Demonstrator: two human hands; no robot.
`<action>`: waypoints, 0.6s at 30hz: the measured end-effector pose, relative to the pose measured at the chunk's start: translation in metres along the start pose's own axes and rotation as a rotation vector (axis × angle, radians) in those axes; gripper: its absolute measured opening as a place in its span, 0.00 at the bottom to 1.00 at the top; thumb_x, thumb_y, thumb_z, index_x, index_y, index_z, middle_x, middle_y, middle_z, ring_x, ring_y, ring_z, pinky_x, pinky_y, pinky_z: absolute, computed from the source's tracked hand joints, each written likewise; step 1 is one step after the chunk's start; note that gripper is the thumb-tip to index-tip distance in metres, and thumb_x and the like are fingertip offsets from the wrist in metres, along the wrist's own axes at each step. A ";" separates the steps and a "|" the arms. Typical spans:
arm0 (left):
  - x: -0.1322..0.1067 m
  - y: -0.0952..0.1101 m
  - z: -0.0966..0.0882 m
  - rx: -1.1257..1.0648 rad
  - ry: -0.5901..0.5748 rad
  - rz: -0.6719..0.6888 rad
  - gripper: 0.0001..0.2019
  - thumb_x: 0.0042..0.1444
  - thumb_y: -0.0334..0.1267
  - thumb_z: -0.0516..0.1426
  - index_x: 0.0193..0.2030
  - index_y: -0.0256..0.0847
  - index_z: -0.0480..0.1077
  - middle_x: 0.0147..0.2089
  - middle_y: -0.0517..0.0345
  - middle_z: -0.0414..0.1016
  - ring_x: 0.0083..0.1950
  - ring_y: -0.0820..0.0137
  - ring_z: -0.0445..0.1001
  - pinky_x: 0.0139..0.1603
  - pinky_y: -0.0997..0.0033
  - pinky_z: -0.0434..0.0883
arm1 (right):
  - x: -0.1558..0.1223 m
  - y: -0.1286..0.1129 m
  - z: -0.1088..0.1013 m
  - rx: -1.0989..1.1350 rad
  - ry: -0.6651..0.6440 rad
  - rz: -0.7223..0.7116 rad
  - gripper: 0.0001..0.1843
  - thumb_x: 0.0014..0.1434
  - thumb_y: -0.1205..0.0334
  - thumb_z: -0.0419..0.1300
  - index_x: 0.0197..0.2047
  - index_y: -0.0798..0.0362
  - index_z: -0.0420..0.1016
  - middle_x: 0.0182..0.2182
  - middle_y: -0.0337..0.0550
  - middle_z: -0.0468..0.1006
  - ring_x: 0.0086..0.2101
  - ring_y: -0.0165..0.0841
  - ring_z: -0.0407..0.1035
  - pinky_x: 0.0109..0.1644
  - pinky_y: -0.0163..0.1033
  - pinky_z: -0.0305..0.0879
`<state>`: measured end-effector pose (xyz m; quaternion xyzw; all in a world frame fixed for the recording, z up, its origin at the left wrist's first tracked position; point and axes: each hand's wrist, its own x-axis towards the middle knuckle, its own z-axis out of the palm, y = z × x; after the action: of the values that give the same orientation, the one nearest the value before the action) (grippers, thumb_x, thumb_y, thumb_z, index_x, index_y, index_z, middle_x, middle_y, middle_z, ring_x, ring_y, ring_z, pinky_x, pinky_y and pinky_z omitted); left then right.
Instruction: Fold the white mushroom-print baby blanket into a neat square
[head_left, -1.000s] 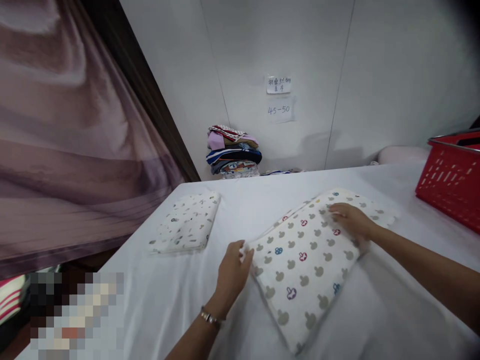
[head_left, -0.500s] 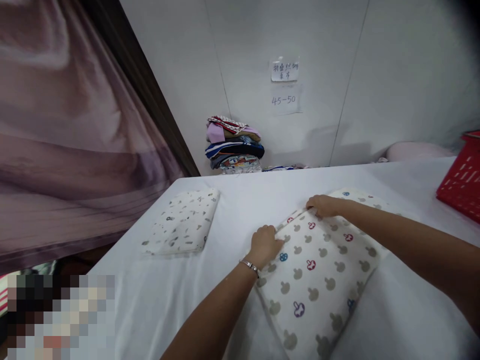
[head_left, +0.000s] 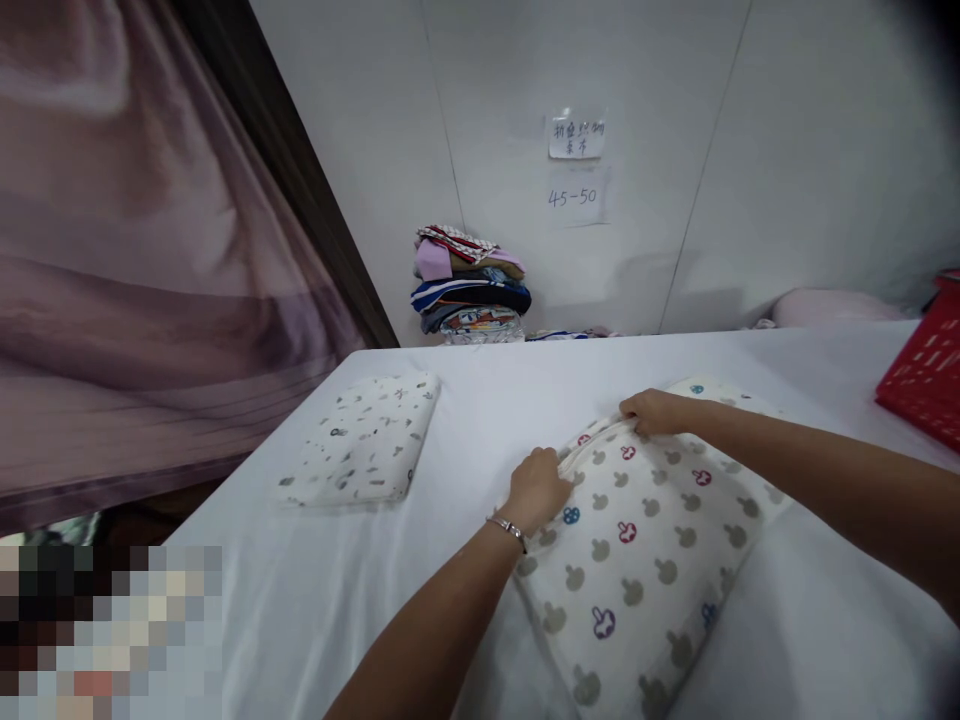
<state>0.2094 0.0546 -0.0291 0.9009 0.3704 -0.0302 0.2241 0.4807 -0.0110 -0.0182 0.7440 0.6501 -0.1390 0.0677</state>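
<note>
A white cloth (head_left: pixel 637 560) printed with grey, red, blue and purple rabbit-head shapes lies folded in layers at the right front of the white-covered table (head_left: pixel 495 400). My left hand (head_left: pixel 538 488), with a bracelet at the wrist, grips its far edge near the left corner. Farther right along the same edge, my right hand (head_left: pixel 654 412) pinches the fabric. Between the hands the edge is raised a little and its layers show apart. Part of the cloth spreads beyond my right forearm. Fingertips of both hands are partly hidden by the fabric.
Another folded white cloth (head_left: pixel 360 440) with small grey prints lies at the table's left. Folded fabrics (head_left: pixel 471 285) are stacked behind the far edge. A red plastic basket (head_left: pixel 922 370) stands at the right. A pinkish curtain (head_left: pixel 150 280) hangs at the left, and paper signs (head_left: pixel 576 165) are on the wall.
Both hands keep their grip on the cloth's far edge. Between them the edge has risen slightly and its layers have parted more. The whole view has shifted a little.
</note>
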 end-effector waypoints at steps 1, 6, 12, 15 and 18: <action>-0.001 0.000 0.001 -0.012 0.018 0.000 0.10 0.51 0.33 0.52 0.41 0.40 0.66 0.45 0.52 0.72 0.45 0.64 0.71 0.42 0.70 0.65 | -0.002 0.000 -0.001 0.009 0.009 0.007 0.11 0.44 0.65 0.55 0.33 0.50 0.71 0.32 0.45 0.75 0.34 0.40 0.68 0.33 0.39 0.61; -0.005 -0.005 0.004 -0.074 0.103 -0.036 0.08 0.52 0.34 0.52 0.41 0.42 0.65 0.41 0.54 0.74 0.41 0.65 0.72 0.39 0.69 0.65 | 0.005 0.002 -0.004 0.078 0.099 0.038 0.10 0.47 0.62 0.54 0.35 0.49 0.72 0.34 0.44 0.76 0.37 0.39 0.69 0.36 0.39 0.62; 0.002 -0.017 0.001 -0.162 0.053 -0.079 0.09 0.52 0.43 0.55 0.39 0.43 0.68 0.40 0.56 0.75 0.41 0.64 0.72 0.36 0.70 0.64 | 0.021 0.007 0.013 0.206 0.140 0.063 0.17 0.44 0.64 0.56 0.39 0.48 0.75 0.41 0.42 0.77 0.40 0.40 0.70 0.42 0.39 0.66; 0.003 -0.020 0.002 -0.212 0.070 -0.078 0.14 0.56 0.50 0.51 0.37 0.42 0.68 0.38 0.56 0.75 0.39 0.65 0.72 0.35 0.70 0.63 | 0.023 0.012 0.020 0.254 0.183 0.080 0.17 0.45 0.63 0.55 0.41 0.48 0.75 0.42 0.41 0.77 0.42 0.39 0.71 0.44 0.39 0.66; 0.002 -0.019 0.009 -0.143 0.123 -0.073 0.15 0.60 0.49 0.47 0.37 0.42 0.68 0.39 0.56 0.74 0.40 0.66 0.71 0.37 0.69 0.63 | 0.021 0.014 0.027 0.272 0.241 0.109 0.18 0.48 0.60 0.55 0.43 0.49 0.74 0.45 0.43 0.76 0.44 0.40 0.69 0.48 0.41 0.65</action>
<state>0.1988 0.0637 -0.0446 0.8687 0.4172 0.0437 0.2635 0.4937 -0.0002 -0.0510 0.7916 0.5875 -0.1316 -0.1046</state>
